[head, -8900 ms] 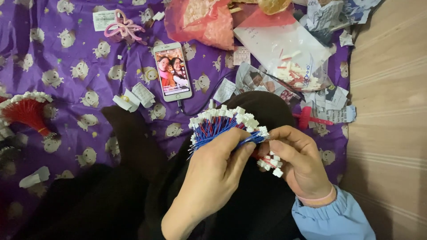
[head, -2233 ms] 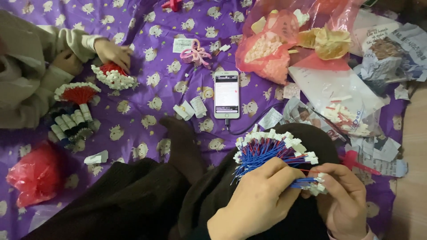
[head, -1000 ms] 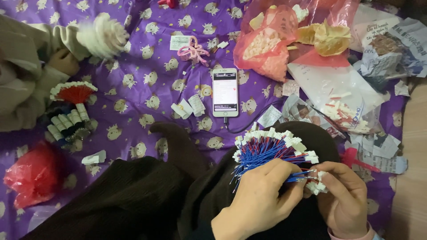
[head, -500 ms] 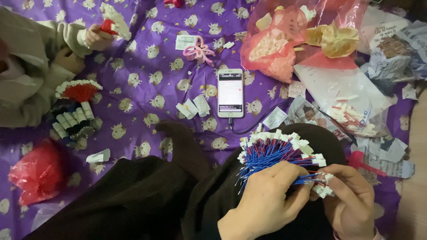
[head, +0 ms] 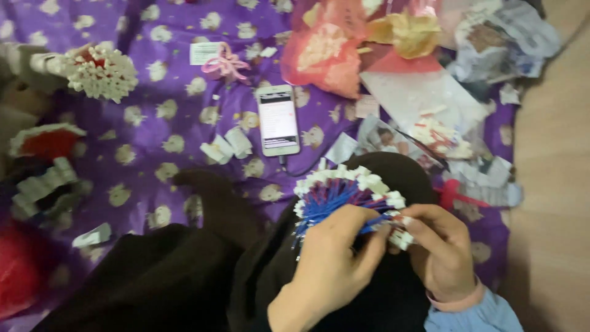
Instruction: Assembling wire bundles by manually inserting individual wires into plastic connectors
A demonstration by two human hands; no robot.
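Observation:
My left hand (head: 332,264) grips a fan-shaped bundle of blue wires (head: 335,198) tipped with small white connectors, held over my dark-trousered knee. My right hand (head: 439,249) pinches a few white connectors (head: 401,237) at the right end of the bundle, fingers closed around them. Both hands touch the bundle.
A purple patterned cloth (head: 153,141) covers the floor. On it lie a phone (head: 278,120) with its screen lit, a pink ribbon (head: 226,63), a red plastic bag (head: 322,49), clear bags of parts (head: 430,117). At upper left another person's hand holds a white-tipped red bundle (head: 101,71); more bundles (head: 46,138) lie below.
The other person's hand with its red bundle has moved down toward the cloth at upper left. My hands stay on the blue bundle, the right hand working at its right end.

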